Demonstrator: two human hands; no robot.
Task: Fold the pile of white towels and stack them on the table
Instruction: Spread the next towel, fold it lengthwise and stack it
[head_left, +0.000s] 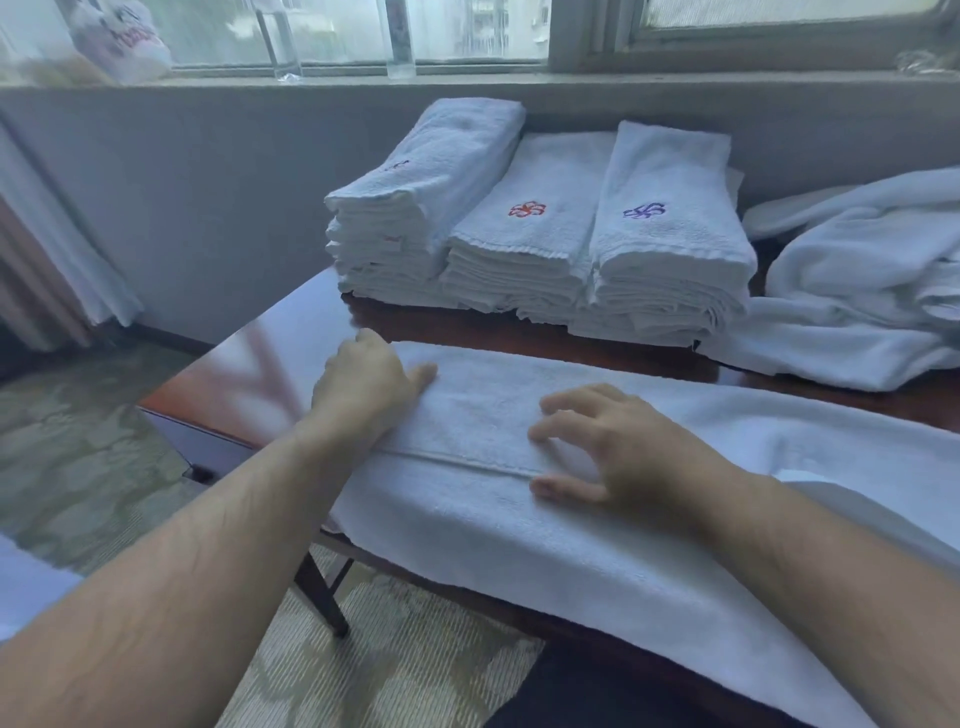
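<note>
You had one long white terry towel (597, 499) laid along the near edge of the dark glossy wooden table (291, 343), already doubled lengthwise, its near side hanging over the edge. Your right hand (618, 447) pressed it with fingers spread and gripped nothing. Your left hand (363, 384) curled its fingers round the towel's left end. Next move, as I judged it: carry that end across. Behind: three stacks of folded white towels (540, 234), and one loose heap of unfolded white towels (862, 280) at far right.

White towel (519, 499) flat, folded lengthwise; three folded stacks (540, 249) behind; seemingly unfolded pile (862, 291) right
</note>
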